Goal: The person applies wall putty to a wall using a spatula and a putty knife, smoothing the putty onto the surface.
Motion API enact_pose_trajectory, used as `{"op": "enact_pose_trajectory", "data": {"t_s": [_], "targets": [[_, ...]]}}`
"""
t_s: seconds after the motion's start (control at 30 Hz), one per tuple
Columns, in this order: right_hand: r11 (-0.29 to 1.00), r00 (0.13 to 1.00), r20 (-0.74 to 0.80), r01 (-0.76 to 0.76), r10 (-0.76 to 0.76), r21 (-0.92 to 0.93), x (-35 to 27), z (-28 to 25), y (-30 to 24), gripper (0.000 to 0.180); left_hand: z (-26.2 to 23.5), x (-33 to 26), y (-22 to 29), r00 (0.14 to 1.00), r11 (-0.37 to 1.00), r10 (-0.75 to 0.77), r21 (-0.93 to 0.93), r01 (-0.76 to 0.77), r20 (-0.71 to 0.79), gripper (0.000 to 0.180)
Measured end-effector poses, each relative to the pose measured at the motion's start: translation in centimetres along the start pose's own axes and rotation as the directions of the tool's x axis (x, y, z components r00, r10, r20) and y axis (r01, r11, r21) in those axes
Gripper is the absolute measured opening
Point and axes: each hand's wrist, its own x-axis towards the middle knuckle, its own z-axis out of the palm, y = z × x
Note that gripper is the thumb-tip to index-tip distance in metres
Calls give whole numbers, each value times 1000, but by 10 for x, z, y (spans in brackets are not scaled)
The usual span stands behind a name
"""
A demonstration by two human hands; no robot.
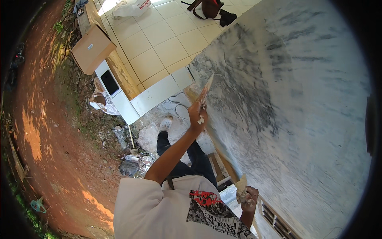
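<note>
A putty-smeared scraper point(205, 91) is gripped by the closed fingers of the left hand point(197, 115), its tip seen against the grey-streaked wall point(310, 103); contact cannot be told. A putty-caked piece point(241, 188) is clasped by the right hand's point(251, 195) fingers, near the wall.

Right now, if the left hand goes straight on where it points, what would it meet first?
Most likely the grey-streaked wall: the left hand points its narrow tool that way, and the tool's far end overlaps the wall in view. Whether they touch is unclear.
</note>
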Motion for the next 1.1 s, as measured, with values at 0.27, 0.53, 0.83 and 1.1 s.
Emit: {"op": "enact_pose_trajectory", "data": {"t_s": [0.27, 0.53, 0.83, 1.1], "targets": [[999, 999, 27, 16, -18, 52, 2, -8, 5, 39, 30, 53, -57, 992, 998, 48, -36, -44, 117, 63], [999, 990, 137, -39, 43, -29, 24, -21, -6, 37, 21, -111, -39, 927, 979, 112, -200, -41, 359, 62], [998, 982, 187, -30, 39, -52, 35, -18, -6, 37, -3, 117, -49, 968, 980, 179, -58, -191, -176, 57], [997, 989, 142, -21, 31, -71, 34, -15, -7, 36, 46, 26, -34, 973, 975, 223, -27, -221, 59, 63]]}}
